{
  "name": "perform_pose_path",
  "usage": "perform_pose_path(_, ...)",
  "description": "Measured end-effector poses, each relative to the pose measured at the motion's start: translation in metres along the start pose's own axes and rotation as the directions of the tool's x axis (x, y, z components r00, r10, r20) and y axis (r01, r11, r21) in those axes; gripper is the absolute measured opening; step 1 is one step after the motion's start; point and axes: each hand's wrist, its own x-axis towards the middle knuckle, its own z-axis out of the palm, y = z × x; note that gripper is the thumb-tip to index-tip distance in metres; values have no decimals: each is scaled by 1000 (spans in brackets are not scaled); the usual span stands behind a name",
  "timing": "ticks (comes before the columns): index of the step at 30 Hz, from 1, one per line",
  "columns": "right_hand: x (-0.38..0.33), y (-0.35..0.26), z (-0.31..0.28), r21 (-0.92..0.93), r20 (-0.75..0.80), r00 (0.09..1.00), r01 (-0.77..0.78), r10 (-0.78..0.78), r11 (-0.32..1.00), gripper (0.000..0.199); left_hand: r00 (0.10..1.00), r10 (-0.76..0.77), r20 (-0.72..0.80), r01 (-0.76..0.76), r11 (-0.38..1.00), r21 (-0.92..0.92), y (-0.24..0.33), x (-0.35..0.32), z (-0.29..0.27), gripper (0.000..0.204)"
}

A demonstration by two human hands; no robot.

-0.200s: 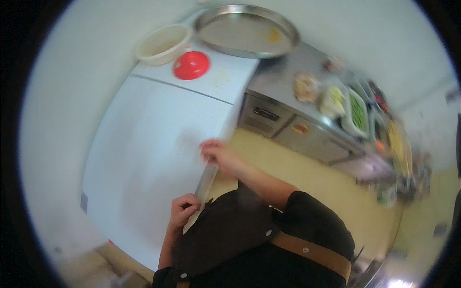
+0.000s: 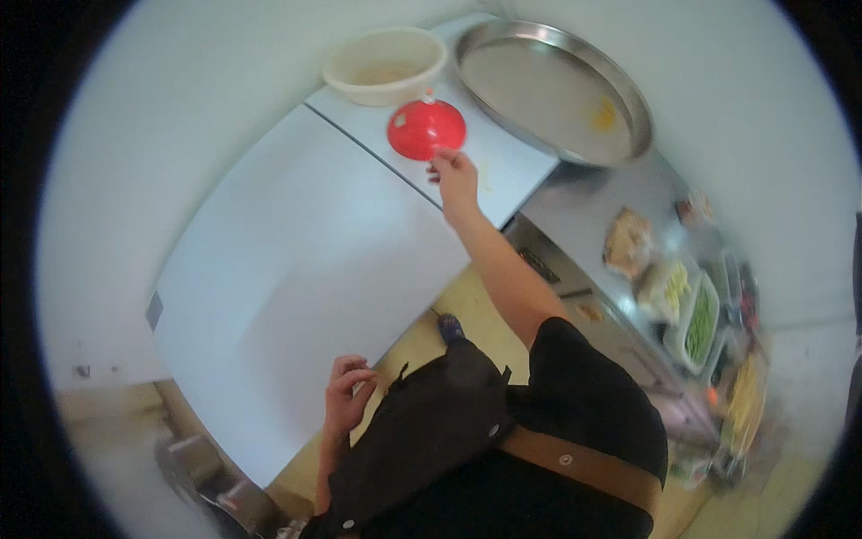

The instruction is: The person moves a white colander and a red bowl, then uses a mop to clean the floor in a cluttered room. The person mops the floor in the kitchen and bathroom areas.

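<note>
An upturned red bowl [image 2: 424,126] lies on the white worktop [image 2: 296,242], with a pale square mark on its side. My right hand [image 2: 456,184] reaches out to its near rim, the fingers bent together at the edge. How firmly they grip is hard to see. Close to my apron, my left hand [image 2: 348,395] hovers by the worktop's near edge. It holds nothing, and its fingers are loosely bent with the thumb apart.
Behind the bowl stands a cream basin [image 2: 386,90]. A large round metal pan [image 2: 539,90] with a yellow smear sits to its right. The steel counter [image 2: 588,211] on the right bears bagged food [image 2: 628,242] and a tub of green vegetables [image 2: 700,328].
My right hand has gone forward from the worktop's edge to the rim of the red bowl. My left hand's fingers have loosened. The view has turned.
</note>
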Motion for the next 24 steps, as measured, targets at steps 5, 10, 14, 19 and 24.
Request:
perform_pose_path(5,299,-84,157,122,385,922,-5,-43,992,23,982,-104,-156,108,994,17,-70,189,54,9)
perform_pose_path(10,456,-79,228,238,138,983,-156,125,959,31,918,-12,-397,27,999,33,-65,200,83,20)
perform_pose_path(14,552,-76,227,415,87,973,-231,215,880,34,778,-288,-558,289,953,-89,-100,162,136,20)
perform_pose_path(19,584,-51,202,88,110,986,113,-122,990,27,687,-363,-630,307,930,-201,-127,160,164,18)
perform_pose_path(24,412,-4,267,322,416,908,-88,-57,943,28,577,-377,-725,397,905,-154,-151,100,134,16)
